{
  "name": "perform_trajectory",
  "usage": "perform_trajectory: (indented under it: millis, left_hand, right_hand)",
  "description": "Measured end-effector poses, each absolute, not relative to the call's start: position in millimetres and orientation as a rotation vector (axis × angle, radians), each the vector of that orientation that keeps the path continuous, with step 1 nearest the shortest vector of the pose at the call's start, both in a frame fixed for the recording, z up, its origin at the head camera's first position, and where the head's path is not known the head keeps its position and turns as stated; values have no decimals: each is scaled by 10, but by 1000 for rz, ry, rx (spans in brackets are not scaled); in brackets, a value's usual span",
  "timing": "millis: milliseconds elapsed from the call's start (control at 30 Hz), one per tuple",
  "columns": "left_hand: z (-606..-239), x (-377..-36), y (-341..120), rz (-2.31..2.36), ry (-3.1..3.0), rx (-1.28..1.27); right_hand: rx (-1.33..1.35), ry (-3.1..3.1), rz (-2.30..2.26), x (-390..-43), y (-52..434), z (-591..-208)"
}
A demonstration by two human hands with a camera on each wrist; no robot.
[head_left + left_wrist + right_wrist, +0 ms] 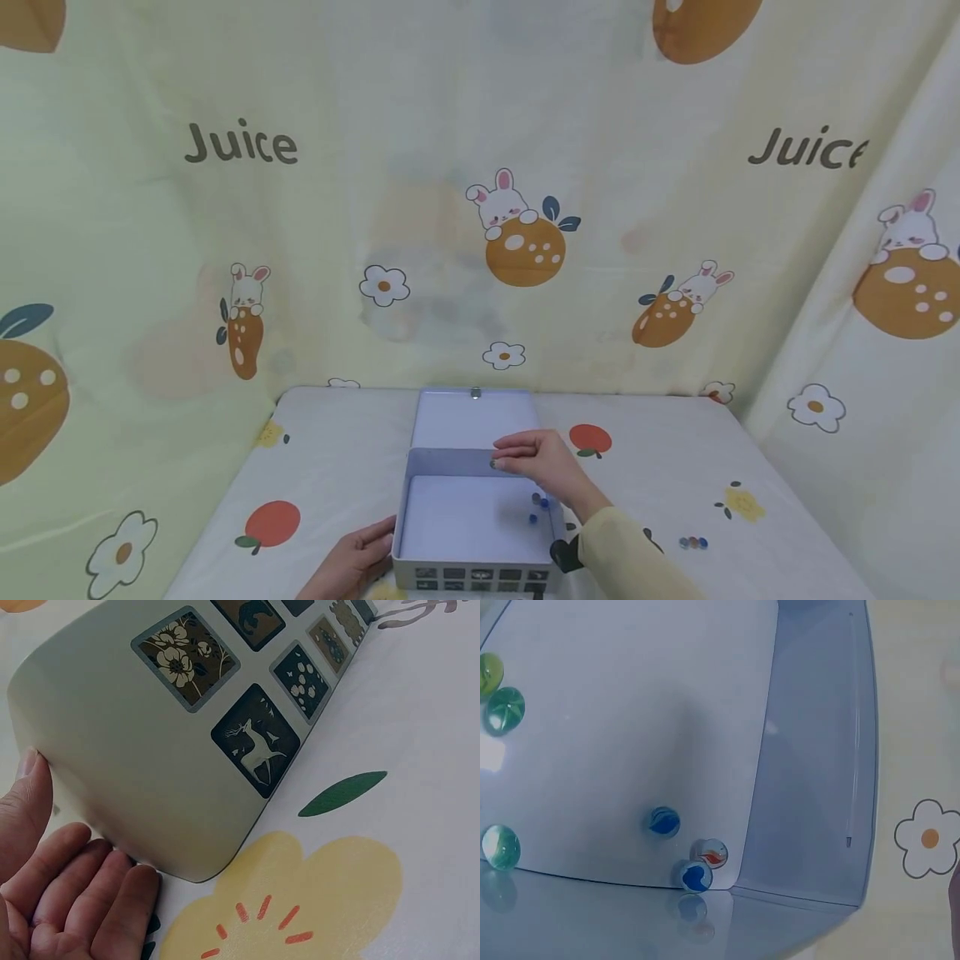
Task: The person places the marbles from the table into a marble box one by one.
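An open pale tin box (402, 508) sits at the table's near middle, its lid (472, 421) laid back flat. My left hand (377, 542) rests against the box's front left corner. In the left wrist view the thumb (26, 791) touches the picture-tiled wall (150, 765) and the straight fingers (90, 900) lie by its base. Over the box's back wall, my right hand (501, 461) pinches a small dark green marble (494, 464). Several marbles lie inside: blue ones (664, 821) near a corner, green ones (505, 710) farther off.
A few loose marbles (693, 543) lie on the printed tablecloth (330, 467) to the right of the box. Curtains printed with rabbits and "Juice" (240, 146) close off the back and both sides of the table.
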State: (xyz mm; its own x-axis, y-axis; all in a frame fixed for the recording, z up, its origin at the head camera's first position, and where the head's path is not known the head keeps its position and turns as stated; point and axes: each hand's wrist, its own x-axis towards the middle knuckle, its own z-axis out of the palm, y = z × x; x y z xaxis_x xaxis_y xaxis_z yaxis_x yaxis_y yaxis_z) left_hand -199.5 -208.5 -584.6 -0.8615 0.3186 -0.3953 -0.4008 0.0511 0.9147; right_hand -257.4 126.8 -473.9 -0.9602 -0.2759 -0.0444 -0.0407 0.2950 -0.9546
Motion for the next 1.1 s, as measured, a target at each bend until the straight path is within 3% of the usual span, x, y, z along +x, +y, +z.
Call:
perform_trajectory:
  millis: [633, 867, 1100]
  left_hand:
    - [-5793, -1963, -2082, 1849, 1815, -52]
    - [-5801, -1959, -2074, 1856, 1812, -50]
    - [-5814, -1967, -2101, 1853, 1812, -32]
  right_hand:
    - [-271, 2410, -1721, -2534, 1479, -4743]
    - [-183, 2532, -1695, -2475, 2028, -4871]
    - [97, 2603, -1641, -2292, 2853, -4994]
